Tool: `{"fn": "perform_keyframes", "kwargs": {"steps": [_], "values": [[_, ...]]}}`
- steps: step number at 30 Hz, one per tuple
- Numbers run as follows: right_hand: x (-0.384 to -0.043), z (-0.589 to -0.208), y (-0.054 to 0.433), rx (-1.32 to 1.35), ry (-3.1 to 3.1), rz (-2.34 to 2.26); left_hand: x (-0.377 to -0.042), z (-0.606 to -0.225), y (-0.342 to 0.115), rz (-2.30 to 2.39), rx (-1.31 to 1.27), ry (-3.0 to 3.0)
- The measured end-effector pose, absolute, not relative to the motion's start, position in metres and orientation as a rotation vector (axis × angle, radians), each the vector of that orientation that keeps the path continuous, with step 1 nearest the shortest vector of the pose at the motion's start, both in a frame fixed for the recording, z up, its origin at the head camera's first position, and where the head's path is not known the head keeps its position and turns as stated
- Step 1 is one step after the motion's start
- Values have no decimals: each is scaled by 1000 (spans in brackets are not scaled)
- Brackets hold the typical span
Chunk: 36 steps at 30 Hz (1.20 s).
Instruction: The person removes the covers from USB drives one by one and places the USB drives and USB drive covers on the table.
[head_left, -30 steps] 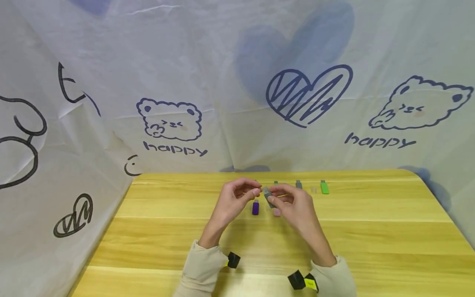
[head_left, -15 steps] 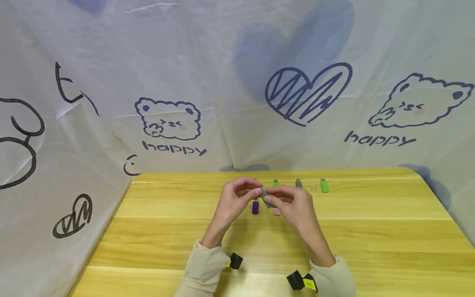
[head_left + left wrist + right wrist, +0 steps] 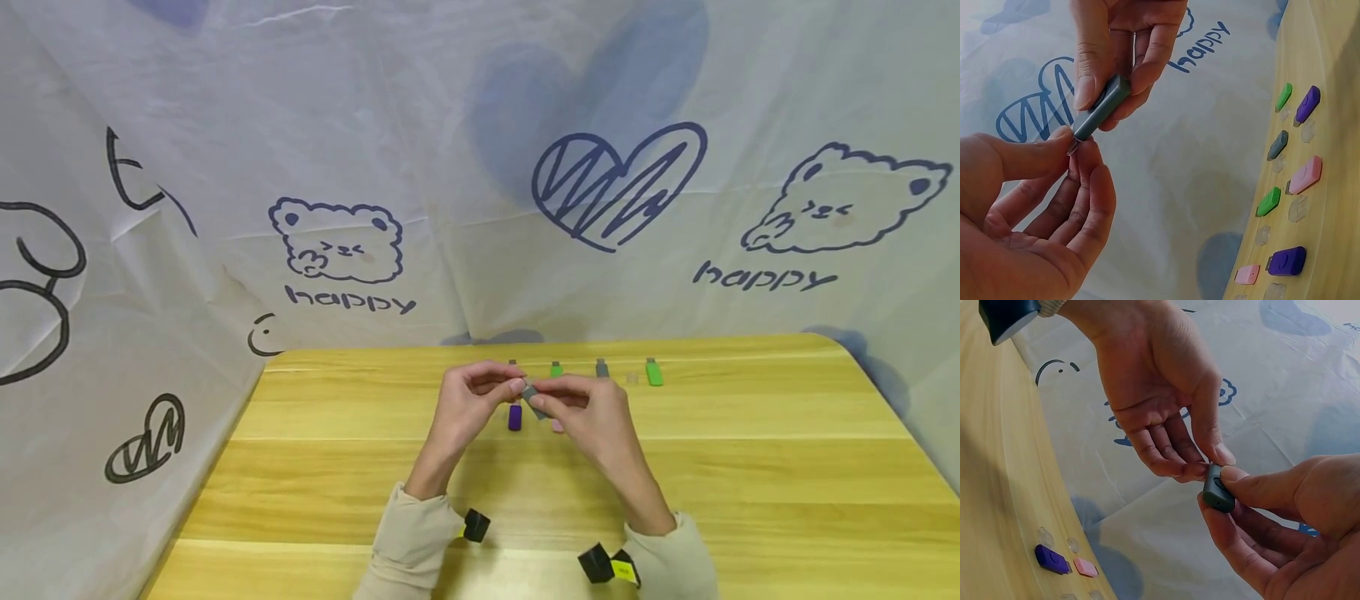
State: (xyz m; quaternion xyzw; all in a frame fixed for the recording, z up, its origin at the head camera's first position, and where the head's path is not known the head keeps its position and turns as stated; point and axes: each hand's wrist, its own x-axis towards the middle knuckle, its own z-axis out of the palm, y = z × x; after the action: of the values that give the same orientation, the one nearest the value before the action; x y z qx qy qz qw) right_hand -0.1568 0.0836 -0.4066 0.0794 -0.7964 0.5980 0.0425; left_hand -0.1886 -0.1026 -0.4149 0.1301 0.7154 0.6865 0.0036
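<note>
My right hand (image 3: 596, 417) pinches a grey-green USB flash drive (image 3: 1102, 107) by its body, between thumb and fingers. At the drive's connector end is a clear cap (image 3: 1074, 147), which my left hand (image 3: 467, 412) pinches between thumb and fingertip. Both hands are raised over the table, fingertips close together, and the drive slants between them. In the right wrist view the drive's rounded back end faces the camera, and the cap is hidden there by fingers. How far the cap sits on the connector is too small to tell.
On the wooden table (image 3: 337, 467) lie several more USB drives: purple (image 3: 1287, 261), pink (image 3: 1305, 175), green (image 3: 654, 372) and grey (image 3: 1277, 145). Clear caps (image 3: 1298, 209) lie by their connector ends. Behind the table hangs a white cloth (image 3: 465, 275) with drawings.
My left fingertips and the drive's connector end have come together; a second ago that end showed between the hands. The drive has shifted slightly left. The other drives stay put.
</note>
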Motion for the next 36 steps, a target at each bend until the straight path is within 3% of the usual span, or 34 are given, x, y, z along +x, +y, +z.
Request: {"fn": "perform_keyframes", "kwargs": {"steps": [22,30,36], "values": [[-154,-402,78,204,-2467,1763,-188,-413,-100,2200,336,2264],[-152,-401,80,182,-2519,1744,-191,-408,-122,2329,190,2312],[-156,-402,89,207,-2523,1691,-196,-407,-132,2292,225,2285]]}}
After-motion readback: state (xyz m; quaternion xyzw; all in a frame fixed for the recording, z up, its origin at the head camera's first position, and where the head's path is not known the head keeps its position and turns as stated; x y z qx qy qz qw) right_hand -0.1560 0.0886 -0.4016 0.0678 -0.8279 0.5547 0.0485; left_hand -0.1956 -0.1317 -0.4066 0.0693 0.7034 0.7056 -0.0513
